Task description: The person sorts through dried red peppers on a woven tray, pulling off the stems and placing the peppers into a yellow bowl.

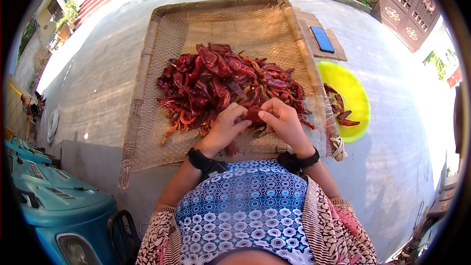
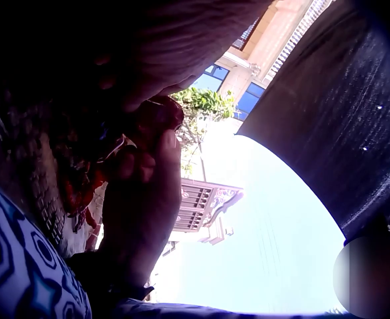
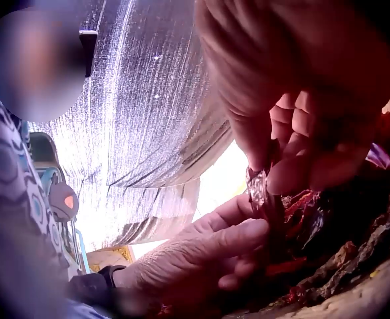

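Note:
Over the near side of a heap of dried red chili peppers (image 1: 206, 78), my two hands meet at one dark red dried chili pepper (image 1: 254, 114). The left hand (image 1: 229, 125) pinches it from the left with thumb and fingers. From the other side the right hand (image 1: 284, 123) pinches it too. In the right wrist view the wrinkled, shiny pepper (image 3: 257, 186) stands between the right hand (image 3: 301, 86) above and the left hand (image 3: 201, 256) below. The left wrist view is dark, with the pepper (image 2: 162, 114) partly hidden by fingers.
The heap lies on a woven tray (image 1: 216, 24) with a raised rim. At its right, a yellow-green basin (image 1: 355, 88) holds several peppers (image 1: 338, 105). A blue phone (image 1: 322, 39) lies on cardboard (image 1: 306, 22) beyond. A teal vehicle (image 1: 68, 206) stands at the near left.

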The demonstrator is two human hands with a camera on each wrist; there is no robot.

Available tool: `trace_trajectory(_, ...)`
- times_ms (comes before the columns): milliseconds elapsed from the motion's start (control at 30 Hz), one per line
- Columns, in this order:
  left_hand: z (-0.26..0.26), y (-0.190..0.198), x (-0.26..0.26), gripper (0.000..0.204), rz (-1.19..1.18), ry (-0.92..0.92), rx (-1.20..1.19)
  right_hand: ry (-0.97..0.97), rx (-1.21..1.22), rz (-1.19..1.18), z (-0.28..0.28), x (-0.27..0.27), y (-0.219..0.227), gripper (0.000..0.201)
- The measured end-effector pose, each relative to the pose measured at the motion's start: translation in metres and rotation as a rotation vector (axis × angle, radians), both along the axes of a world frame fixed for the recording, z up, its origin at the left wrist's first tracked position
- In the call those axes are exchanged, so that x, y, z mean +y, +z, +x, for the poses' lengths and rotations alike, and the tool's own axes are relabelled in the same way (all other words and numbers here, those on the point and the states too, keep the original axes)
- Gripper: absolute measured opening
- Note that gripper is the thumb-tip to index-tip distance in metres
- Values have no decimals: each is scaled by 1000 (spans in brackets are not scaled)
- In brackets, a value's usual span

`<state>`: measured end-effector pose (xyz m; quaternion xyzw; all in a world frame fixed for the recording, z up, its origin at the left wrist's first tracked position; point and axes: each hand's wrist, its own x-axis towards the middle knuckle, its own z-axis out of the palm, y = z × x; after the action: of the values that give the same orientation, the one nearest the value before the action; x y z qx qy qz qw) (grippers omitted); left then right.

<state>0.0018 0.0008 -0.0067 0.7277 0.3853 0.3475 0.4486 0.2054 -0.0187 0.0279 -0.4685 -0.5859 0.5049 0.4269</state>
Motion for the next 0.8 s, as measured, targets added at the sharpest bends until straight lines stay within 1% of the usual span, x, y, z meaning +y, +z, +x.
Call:
trace_trajectory(33,0,1,0,12,-11,-10,0,28,64,-107,3,0,1,13)
trace_trajectory(133,0,-1,0,13,-23,-23,17,73,117,-174,10,-2,-1,14)
trace_trajectory(167,1,-1,1,14,-23,-23,24,16,152,-134,12,-1,-2,14)
trace_trajectory(233,2,2,-1,16,-153,-4,-60,-95,223,-52,18,-1,-7,13)
trace_trajectory(267,1,4,-2,17,-217,6,-102,-184,196,21,25,1,-4,12)
trace_trajectory(333,0,-2,0,18,-168,-20,-96,-344,353,62,46,8,-6,11)
trace_trajectory(400,-1,-4,1,19,-143,-34,-74,-463,594,101,72,11,-7,13)
trace_trajectory(467,-1,-2,1,18,-140,-33,-38,-643,829,157,91,12,-5,16)
trace_trajectory(500,-1,-2,1,18,-148,-33,-43,-665,937,169,109,14,-16,20)
trace_trajectory(567,-1,0,0,18,-164,-34,-50,-671,1024,43,122,11,-18,22)
trace_trajectory(600,0,4,-2,18,-212,-22,-50,-675,1068,-21,122,9,-16,23)
trace_trajectory(633,0,12,-3,18,-259,-11,-50,-683,1048,-107,117,6,-14,26)
trace_trajectory(667,0,16,-4,18,-306,0,-48,-542,974,-79,109,3,-17,26)
trace_trajectory(733,-3,10,-2,19,-344,-10,-164,-266,821,-25,87,-3,-19,27)
trace_trajectory(800,-5,6,-1,21,-363,-25,-295,-76,431,-111,49,-11,-1,24)
